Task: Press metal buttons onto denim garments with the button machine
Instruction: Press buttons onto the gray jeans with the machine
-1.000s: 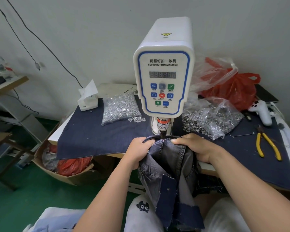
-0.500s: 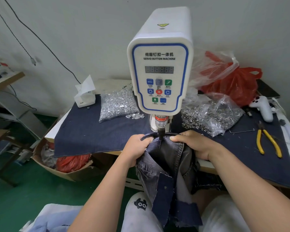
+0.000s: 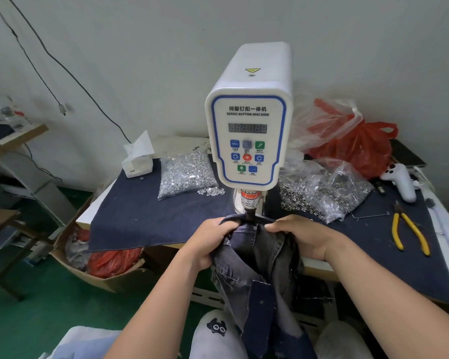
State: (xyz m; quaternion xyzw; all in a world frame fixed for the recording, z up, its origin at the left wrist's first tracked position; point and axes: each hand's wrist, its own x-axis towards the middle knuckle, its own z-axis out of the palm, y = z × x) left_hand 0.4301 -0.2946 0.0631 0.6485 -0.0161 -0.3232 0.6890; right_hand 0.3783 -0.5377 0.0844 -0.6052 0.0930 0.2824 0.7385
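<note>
Denim garment bunched at bench front edge, waistband under button machine ram. Gripped by left hand, fingers curled into the fold; pinned by right hand, fingers bent over cloth. Best kept taut, flat, fingertips clear of ram.

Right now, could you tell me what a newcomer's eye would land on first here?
First, the white servo button machine standing mid-table, its ram down over the denim garment. The left hand and right hand grip the denim on either side. Behind the machine to the right lies a red plastic bag.
</note>
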